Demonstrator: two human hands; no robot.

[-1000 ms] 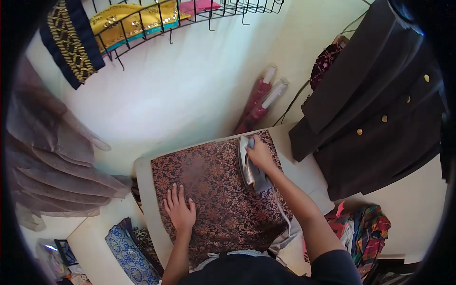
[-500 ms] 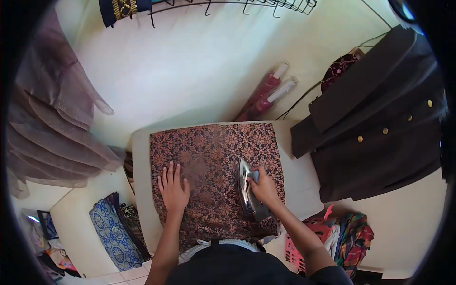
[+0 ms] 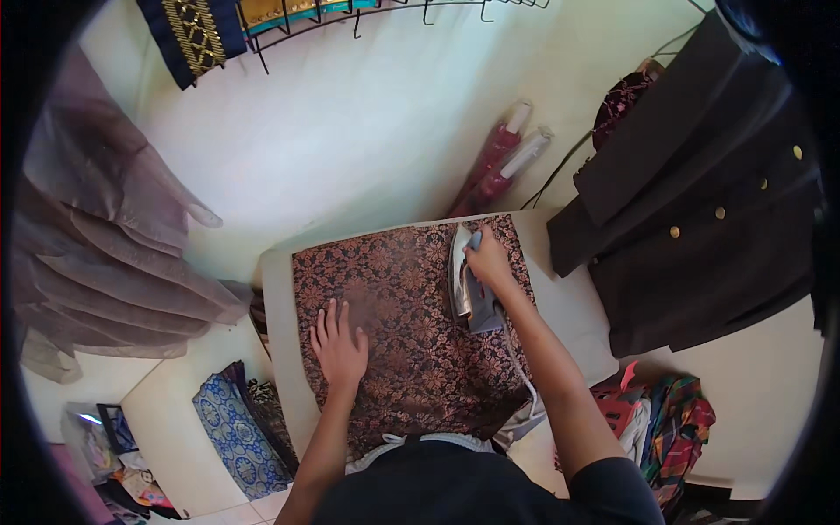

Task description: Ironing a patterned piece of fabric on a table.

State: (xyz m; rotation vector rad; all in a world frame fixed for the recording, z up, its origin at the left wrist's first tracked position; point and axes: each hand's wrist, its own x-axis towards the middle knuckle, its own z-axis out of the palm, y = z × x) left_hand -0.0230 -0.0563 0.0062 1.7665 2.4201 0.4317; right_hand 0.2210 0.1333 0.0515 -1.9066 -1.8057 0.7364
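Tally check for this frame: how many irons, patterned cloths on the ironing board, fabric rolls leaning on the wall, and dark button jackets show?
Grey clothes iron, in the right hand: 1
Brown floral patterned cloth under the flat left hand: 1
Red fabric rolls with pale cores: 2
Dark hanging jacket with gold buttons: 1
Total: 5

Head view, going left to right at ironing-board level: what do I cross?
Grey drapes → left hand → patterned cloth → iron → right hand → dark jacket.
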